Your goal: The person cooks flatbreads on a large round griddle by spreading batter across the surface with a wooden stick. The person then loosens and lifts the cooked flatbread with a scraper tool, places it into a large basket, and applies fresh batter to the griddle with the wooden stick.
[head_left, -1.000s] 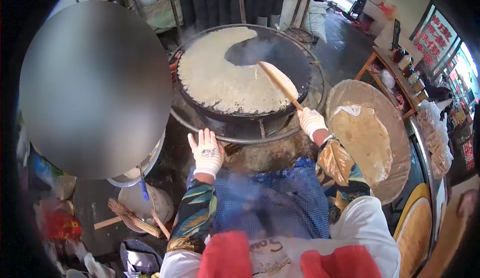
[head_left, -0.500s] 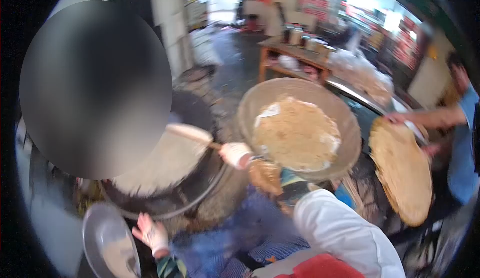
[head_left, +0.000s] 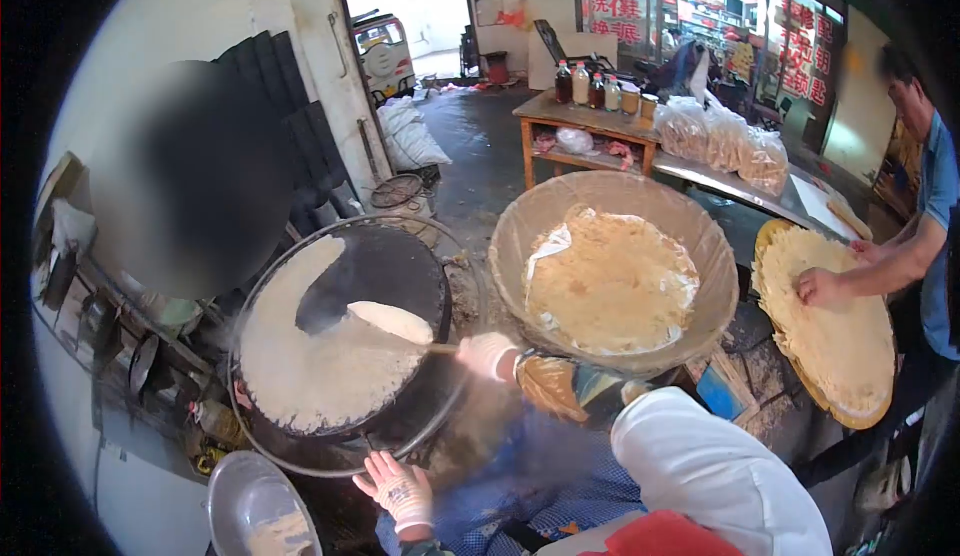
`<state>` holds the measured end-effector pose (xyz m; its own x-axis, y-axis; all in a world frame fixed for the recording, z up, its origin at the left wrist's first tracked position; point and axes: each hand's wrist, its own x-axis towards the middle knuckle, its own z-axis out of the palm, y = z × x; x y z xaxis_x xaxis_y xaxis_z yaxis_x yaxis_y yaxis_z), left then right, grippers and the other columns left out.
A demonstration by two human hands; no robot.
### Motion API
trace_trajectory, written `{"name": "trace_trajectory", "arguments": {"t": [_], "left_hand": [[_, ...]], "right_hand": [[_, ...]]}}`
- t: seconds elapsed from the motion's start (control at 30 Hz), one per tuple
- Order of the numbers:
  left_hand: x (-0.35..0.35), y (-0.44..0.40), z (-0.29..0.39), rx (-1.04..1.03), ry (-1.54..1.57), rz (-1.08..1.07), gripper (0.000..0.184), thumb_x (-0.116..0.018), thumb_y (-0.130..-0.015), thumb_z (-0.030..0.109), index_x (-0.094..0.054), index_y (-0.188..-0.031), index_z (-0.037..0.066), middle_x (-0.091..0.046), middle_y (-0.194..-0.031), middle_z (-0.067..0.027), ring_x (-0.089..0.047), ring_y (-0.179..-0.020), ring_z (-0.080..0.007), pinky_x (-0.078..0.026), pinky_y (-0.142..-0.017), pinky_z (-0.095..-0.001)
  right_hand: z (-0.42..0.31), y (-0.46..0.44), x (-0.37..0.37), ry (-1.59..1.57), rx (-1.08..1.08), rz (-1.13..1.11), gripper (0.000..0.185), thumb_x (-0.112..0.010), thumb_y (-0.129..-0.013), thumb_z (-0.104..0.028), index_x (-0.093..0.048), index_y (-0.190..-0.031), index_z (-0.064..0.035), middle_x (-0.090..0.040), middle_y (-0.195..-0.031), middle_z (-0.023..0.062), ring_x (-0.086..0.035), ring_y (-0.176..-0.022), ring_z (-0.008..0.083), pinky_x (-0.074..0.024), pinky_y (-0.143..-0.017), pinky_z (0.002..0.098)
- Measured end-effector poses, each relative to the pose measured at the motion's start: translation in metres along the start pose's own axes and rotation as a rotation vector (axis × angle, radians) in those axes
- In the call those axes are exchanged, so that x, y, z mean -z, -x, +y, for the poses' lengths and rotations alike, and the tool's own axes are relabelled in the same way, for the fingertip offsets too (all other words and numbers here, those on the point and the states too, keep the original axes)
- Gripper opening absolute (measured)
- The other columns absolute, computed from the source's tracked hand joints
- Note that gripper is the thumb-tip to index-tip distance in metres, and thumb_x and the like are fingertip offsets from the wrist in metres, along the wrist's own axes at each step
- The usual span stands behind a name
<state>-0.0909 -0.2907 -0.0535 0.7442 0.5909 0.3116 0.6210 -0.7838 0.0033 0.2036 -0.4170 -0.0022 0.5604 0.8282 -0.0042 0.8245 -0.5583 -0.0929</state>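
Observation:
My right hand [head_left: 485, 356], in a pale glove, is closed round the handle of a flat wooden spreader [head_left: 392, 323]. The spreader's blade rests on pale batter [head_left: 325, 371], which covers much of a round black griddle [head_left: 385, 266]. Part of the griddle's dark surface shows bare toward the far side. My left hand [head_left: 398, 493], also gloved, is open with fingers spread, beside the griddle's near rim and holding nothing. Left of it stands a grey basin [head_left: 232, 501] with some batter inside.
A large round basket [head_left: 510, 276] holding stacked tan pancakes [head_left: 610, 276] stands right of the griddle. A co-worker [head_left: 925, 246] at right has both hands at a large pancake on a round tray [head_left: 860, 418]. Bottles [head_left: 597, 91] stand on a wooden table [head_left: 590, 121].
The view has shifted and become sharper. My right hand still holds the spreader on the batter, and my left hand remains open. The co-worker's hands have moved onto the pancake's surface.

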Motion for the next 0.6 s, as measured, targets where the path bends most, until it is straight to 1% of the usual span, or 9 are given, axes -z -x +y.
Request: {"name": "trace_trajectory", "arguments": {"t": [0.07, 0.1, 0.2, 0.27, 0.33, 0.4, 0.47, 0.5, 0.6], "left_hand": [[0.003, -0.001, -0.012, -0.046, -0.015, 0.024, 0.069, -0.064, -0.075, 0.033, -0.044, -0.128, -0.006, -0.047, -0.134, -0.023, -0.036, -0.132, -0.0358, -0.008, -0.111, -0.0625], [0.005, -0.001, -0.017, -0.023, -0.045, -0.055, 0.067, -0.058, -0.08, 0.035, -0.043, -0.133, -0.002, -0.043, -0.14, -0.0194, -0.034, -0.134, -0.034, -0.003, -0.112, -0.0609], [0.013, -0.004, -0.027, -0.007, -0.021, -0.071, 0.063, -0.06, -0.08, 0.033, -0.046, -0.13, -0.001, -0.046, -0.137, -0.0183, -0.036, -0.133, -0.0336, -0.005, -0.112, -0.0614], [0.015, -0.006, -0.029, 0.017, -0.073, -0.018, 0.06, -0.062, -0.079, 0.031, -0.048, -0.128, -0.001, -0.048, -0.135, -0.0167, -0.039, -0.13, -0.0318, -0.009, -0.112, -0.06], [0.017, -0.006, -0.033, 0.047, -0.053, -0.002, 0.057, -0.061, -0.08, 0.031, -0.05, -0.127, 0.0, -0.049, -0.134, -0.0163, -0.04, -0.13, -0.0307, -0.011, -0.111, -0.0591], [0.017, -0.007, -0.039, 0.073, -0.068, -0.007, 0.056, -0.063, -0.078, 0.03, -0.052, -0.125, 0.001, -0.049, -0.134, -0.0167, -0.042, -0.128, -0.032, -0.011, -0.111, -0.0608], [0.01, -0.005, -0.05, 0.07, -0.064, 0.017, 0.056, -0.062, -0.078, 0.029, -0.051, -0.124, 0.001, -0.048, -0.135, -0.0169, -0.041, -0.129, -0.0327, -0.01, -0.111, -0.0616], [0.009, -0.007, -0.053, 0.09, -0.079, -0.004, 0.056, -0.061, -0.078, 0.029, -0.051, -0.125, 0.001, -0.048, -0.135, -0.0171, -0.04, -0.13, -0.0329, -0.009, -0.111, -0.0617], [0.006, -0.007, -0.063, 0.132, -0.11, 0.015, 0.057, -0.058, -0.079, 0.025, -0.047, -0.13, 0.001, -0.046, -0.138, -0.0155, -0.039, -0.131, -0.0314, -0.008, -0.111, -0.0616]], "right_hand": [[0.005, 0.002, 0.029, -0.07, -0.099, 0.027, 0.032, -0.046, -0.093, -0.027, -0.066, -0.097, -0.0032, -0.07, -0.091, 0.0145, -0.068, -0.083, 0.0284, -0.0532, -0.073, 0.0417], [0.005, -0.012, 0.021, -0.143, -0.181, 0.017, 0.03, -0.046, -0.094, -0.027, -0.067, -0.098, -0.0051, -0.07, -0.093, 0.0147, -0.068, -0.084, 0.0283, -0.0534, -0.073, 0.0409], [-0.013, -0.015, 0.016, -0.146, -0.118, 0.022, 0.029, -0.046, -0.093, -0.025, -0.067, -0.097, -0.0053, -0.07, -0.09, 0.0148, -0.068, -0.084, 0.0281, -0.0537, -0.071, 0.0403], [-0.018, 0.0, 0.021, 0.015, 0.053, -0.036, 0.029, -0.046, -0.092, -0.024, -0.065, -0.098, -0.0036, -0.069, -0.084, 0.0152, -0.068, -0.083, 0.0272, -0.0536, -0.068, 0.0403], [0.008, -0.015, -0.011, 0.165, 0.04, 0.11, 0.026, -0.047, -0.091, -0.024, -0.064, -0.095, -0.0041, -0.068, -0.079, 0.0144, -0.068, -0.081, 0.0262, -0.0536, -0.066, 0.0403], [0.009, -0.031, -0.013, -0.056, -0.116, 0.173, 0.028, -0.048, -0.092, -0.026, -0.062, -0.09, -0.0026, -0.067, -0.079, 0.0165, -0.068, -0.079, 0.0291, -0.053, -0.067, 0.0427], [-0.005, -0.032, -0.002, -0.146, -0.086, 0.146, 0.031, -0.046, -0.094, -0.029, -0.06, -0.089, -0.0018, -0.067, -0.078, 0.0178, -0.067, -0.077, 0.0324, -0.0523, -0.068, 0.0448], [-0.017, -0.018, 0.005, -0.134, -0.074, 0.141, 0.032, -0.045, -0.095, -0.029, -0.06, -0.094, -0.0016, -0.067, -0.08, 0.0177, -0.066, -0.077, 0.0351, -0.0516, -0.07, 0.0465], [-0.025, 0.0, 0.012, 0.1, 0.128, -0.071, 0.031, -0.043, -0.096, -0.029, -0.062, -0.094, -0.0041, -0.067, -0.08, 0.0145, -0.067, -0.077, 0.0314, -0.0535, -0.066, 0.0421]]}}
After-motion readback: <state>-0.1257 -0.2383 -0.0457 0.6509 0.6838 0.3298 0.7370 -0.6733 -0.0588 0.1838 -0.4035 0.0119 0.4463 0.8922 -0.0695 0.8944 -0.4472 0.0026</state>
